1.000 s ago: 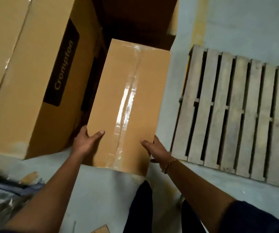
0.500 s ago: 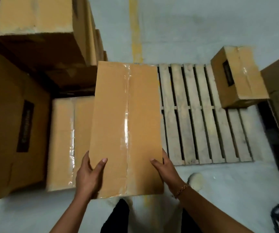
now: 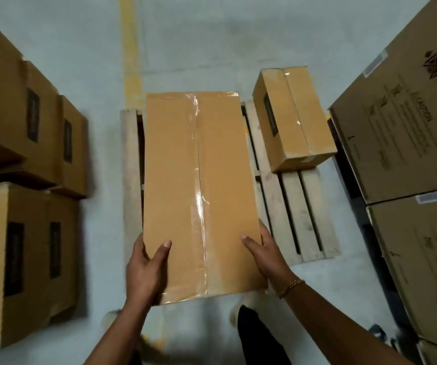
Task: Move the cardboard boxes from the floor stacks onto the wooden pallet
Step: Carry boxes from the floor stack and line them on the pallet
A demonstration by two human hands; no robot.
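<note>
Between both hands' fingers [image 3: 165, 249], box [image 3: 201, 185]

The floor [image 3: 212, 48] is smooth pale grey-blue concrete, scuffed and faintly mottled. A worn yellow painted line [image 3: 130, 48] runs straight away across it, beginning ahead of the left hand [image 3: 146, 270] and slightly to its outer side. Light is dim and even, with soft shadows pooling along the edges of whatever stands on the ground. Out beyond the right hand [image 3: 267, 251], large grey-brown printed cartons [image 3: 401, 127] stand stacked like a wall.
</note>
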